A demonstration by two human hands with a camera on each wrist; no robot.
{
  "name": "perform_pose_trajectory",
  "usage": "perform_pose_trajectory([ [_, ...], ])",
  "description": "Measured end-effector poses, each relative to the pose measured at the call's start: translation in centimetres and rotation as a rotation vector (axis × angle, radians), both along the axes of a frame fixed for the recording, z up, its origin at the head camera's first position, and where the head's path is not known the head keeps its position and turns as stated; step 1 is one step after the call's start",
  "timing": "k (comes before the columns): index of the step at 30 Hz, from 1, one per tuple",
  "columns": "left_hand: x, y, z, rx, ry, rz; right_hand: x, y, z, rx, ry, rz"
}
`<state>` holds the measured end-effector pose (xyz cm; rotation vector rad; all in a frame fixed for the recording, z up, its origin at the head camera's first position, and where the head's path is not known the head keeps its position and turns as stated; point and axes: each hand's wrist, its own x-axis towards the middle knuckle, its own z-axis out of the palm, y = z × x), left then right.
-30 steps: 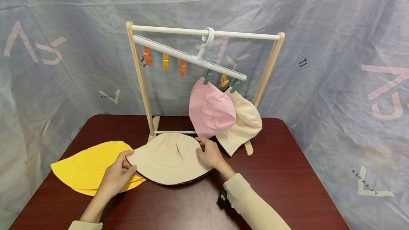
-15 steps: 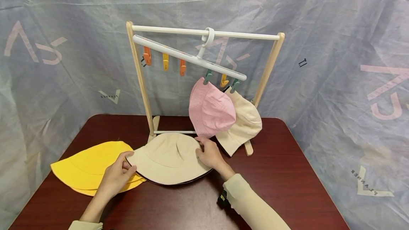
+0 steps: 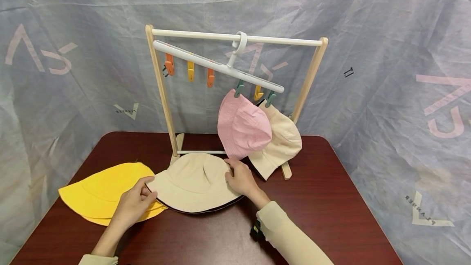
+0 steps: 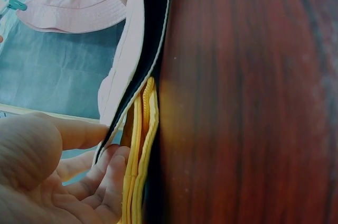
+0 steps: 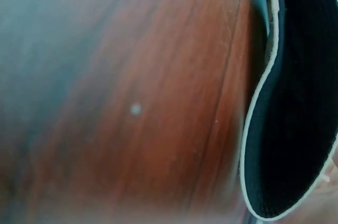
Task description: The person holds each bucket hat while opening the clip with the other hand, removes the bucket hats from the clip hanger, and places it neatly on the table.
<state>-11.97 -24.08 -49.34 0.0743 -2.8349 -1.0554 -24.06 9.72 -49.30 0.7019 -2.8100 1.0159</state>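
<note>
A cream bucket hat (image 3: pixel 195 183) with a black lining (image 5: pixel 296 108) lies flattened between my two hands at the table's middle. My left hand (image 3: pixel 134 201) pinches its left brim edge between thumb and fingers, with the fingertips beside the layered yellow brims in the left wrist view. At the hat's right edge, my right hand (image 3: pixel 243 179) grips the brim; in the right wrist view the hand is mostly hidden behind the hat. A yellow bucket hat (image 3: pixel 106 191), stacked on more yellow brim layers (image 4: pixel 140 155), sits under and left of the cream hat.
Behind stands a wooden rack (image 3: pixel 160 89) with a tilted white hanger (image 3: pixel 220 68). Green clips hold a pink bucket hat (image 3: pixel 243 128) and another cream hat (image 3: pixel 285 138). Orange clips (image 3: pixel 210 77) and yellow clips (image 3: pixel 190 71) hang without hats. The dark red table (image 3: pixel 324 216) lies beneath.
Both hands stay nearly still on the cream hat. Its right front brim has shifted slightly, showing a little more of the black underside.
</note>
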Motion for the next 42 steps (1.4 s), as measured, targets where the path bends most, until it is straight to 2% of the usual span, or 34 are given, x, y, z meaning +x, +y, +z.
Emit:
perform_pose_trajectory([
  [23, -0.2, -0.2, -0.3, -0.058, -0.009, -0.022, 0.4, 0.0, -0.2, 0.123, 0.041, 0.051],
  [32, -0.4, -0.2, -0.2, -0.083, -0.018, -0.034, 0.4, 0.5, 0.0, 0.118, -0.018, 0.074],
  [42, -0.6, -0.3, 0.3, -0.085, 0.034, -0.045, 0.5, 1.4, 1.1, 0.107, -0.050, 0.112],
])
